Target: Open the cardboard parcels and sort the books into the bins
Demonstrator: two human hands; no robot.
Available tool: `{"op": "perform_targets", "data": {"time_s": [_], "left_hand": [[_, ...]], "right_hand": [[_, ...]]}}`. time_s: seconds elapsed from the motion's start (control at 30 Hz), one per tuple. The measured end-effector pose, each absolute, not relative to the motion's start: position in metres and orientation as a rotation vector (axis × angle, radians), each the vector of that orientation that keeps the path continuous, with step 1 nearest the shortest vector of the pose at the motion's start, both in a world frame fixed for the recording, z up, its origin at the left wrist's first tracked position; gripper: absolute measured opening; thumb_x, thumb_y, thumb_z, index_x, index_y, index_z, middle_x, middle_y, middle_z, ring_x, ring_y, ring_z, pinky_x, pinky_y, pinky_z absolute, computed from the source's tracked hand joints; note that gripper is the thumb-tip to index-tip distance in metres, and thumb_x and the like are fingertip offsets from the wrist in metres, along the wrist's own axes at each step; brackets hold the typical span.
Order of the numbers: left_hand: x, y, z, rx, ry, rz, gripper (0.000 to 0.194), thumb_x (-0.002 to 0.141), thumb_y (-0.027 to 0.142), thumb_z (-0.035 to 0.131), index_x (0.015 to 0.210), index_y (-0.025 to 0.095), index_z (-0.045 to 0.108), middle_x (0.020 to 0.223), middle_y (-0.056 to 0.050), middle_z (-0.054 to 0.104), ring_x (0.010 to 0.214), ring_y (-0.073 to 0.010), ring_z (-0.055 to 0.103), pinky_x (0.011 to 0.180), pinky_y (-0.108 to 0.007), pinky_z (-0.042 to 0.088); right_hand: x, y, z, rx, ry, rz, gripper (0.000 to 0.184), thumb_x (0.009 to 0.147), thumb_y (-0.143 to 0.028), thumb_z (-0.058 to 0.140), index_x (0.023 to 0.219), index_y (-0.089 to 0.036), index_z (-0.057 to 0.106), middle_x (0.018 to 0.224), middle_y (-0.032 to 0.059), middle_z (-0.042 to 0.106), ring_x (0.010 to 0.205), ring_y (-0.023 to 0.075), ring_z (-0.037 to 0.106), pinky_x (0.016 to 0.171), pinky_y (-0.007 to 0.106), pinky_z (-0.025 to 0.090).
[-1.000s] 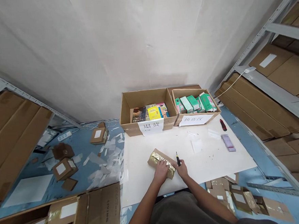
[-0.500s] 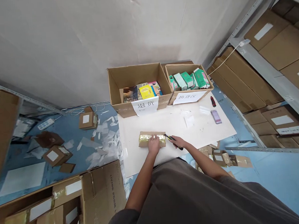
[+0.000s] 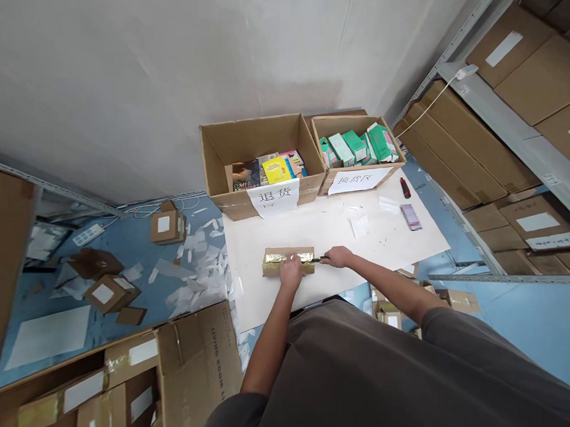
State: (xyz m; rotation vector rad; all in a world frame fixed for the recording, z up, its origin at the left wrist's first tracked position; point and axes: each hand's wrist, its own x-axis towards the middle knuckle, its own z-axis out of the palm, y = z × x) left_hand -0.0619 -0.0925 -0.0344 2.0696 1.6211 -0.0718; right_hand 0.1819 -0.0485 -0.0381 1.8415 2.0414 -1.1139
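A small cardboard parcel (image 3: pixel 278 260) wrapped in glossy yellow tape lies flat on the white table (image 3: pixel 325 233). My left hand (image 3: pixel 290 273) presses down on its near right part. My right hand (image 3: pixel 337 256) grips a utility knife (image 3: pixel 319 259) with a black and yellow handle, its tip against the parcel's right end.
At the table's back stand an open box of books (image 3: pixel 256 160) and an open box of green cartons (image 3: pixel 353 150), each with a paper label. A red cutter (image 3: pixel 405 187) and paper slips lie to the right. Small parcels and paper scraps litter the blue floor at left; shelving with cartons flanks both sides.
The parcel has been turned from a diagonal to lie parallel with the table edge. My right hand has brought the knife from upright down to the parcel's right end. The camera view has shifted.
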Motion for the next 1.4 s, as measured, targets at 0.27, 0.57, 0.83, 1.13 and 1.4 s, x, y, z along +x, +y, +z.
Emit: {"op": "perform_targets", "data": {"time_s": [0.27, 0.57, 0.83, 1.13, 1.4], "left_hand": [[-0.068, -0.100, -0.029, 2.053, 1.561, 0.039, 0.083, 0.078, 0.035, 0.083, 0.151, 0.028, 0.044, 0.160, -0.012, 0.046, 0.150, -0.0360, 0.037, 0.118, -0.048, 0.034], [-0.089, -0.078, -0.043, 2.019, 1.687, 0.033, 0.095, 0.080, 0.061, 0.075, 0.160, 0.032, 0.035, 0.171, -0.008, 0.027, 0.159, -0.0390, 0.003, 0.126, -0.057, 0.013], [-0.095, -0.064, -0.054, 2.130, 1.669, 0.021, 0.070, 0.092, 0.062, 0.059, 0.154, 0.031, 0.048, 0.161, -0.009, 0.046, 0.156, -0.0363, 0.023, 0.126, -0.051, 0.016], [-0.090, -0.079, -0.063, 2.116, 1.697, 0.207, 0.060, 0.100, 0.056, 0.046, 0.153, 0.028, 0.049, 0.155, -0.011, 0.053, 0.153, -0.0316, 0.032, 0.127, -0.048, 0.015], [-0.089, -0.084, -0.074, 2.135, 1.708, 0.296, 0.059, 0.100, 0.055, 0.048, 0.150, 0.025, 0.053, 0.152, -0.013, 0.056, 0.150, -0.0332, 0.037, 0.126, -0.049, 0.019]], "right_hand": [[0.188, -0.103, -0.043, 1.888, 1.783, -1.604, 0.060, 0.092, -0.077, 0.050, 0.077, -0.021, 0.066, 0.048, -0.0019, 0.056, 0.043, 0.0165, 0.056, 0.056, 0.027, 0.041], [0.185, -0.131, -0.040, 2.196, 1.707, -1.678, 0.063, 0.096, -0.077, 0.040, 0.077, -0.021, 0.062, 0.051, -0.0021, 0.059, 0.043, 0.0160, 0.056, 0.053, 0.026, 0.043], [0.170, -0.136, -0.037, 2.094, 2.016, -1.419, 0.044, 0.108, -0.050, 0.032, 0.103, -0.026, 0.069, 0.099, 0.0041, 0.075, 0.094, 0.0230, 0.068, 0.080, 0.028, 0.045], [0.171, -0.143, -0.038, 2.119, 2.110, -1.226, 0.038, 0.102, -0.052, 0.050, 0.131, -0.030, 0.062, 0.121, 0.0056, 0.071, 0.108, 0.0257, 0.065, 0.091, 0.030, 0.043], [0.141, -0.140, -0.031, 2.061, 2.092, -0.964, 0.035, 0.103, -0.050, 0.051, 0.128, -0.027, 0.057, 0.122, 0.0107, 0.070, 0.102, 0.0275, 0.067, 0.086, 0.032, 0.042]]}}
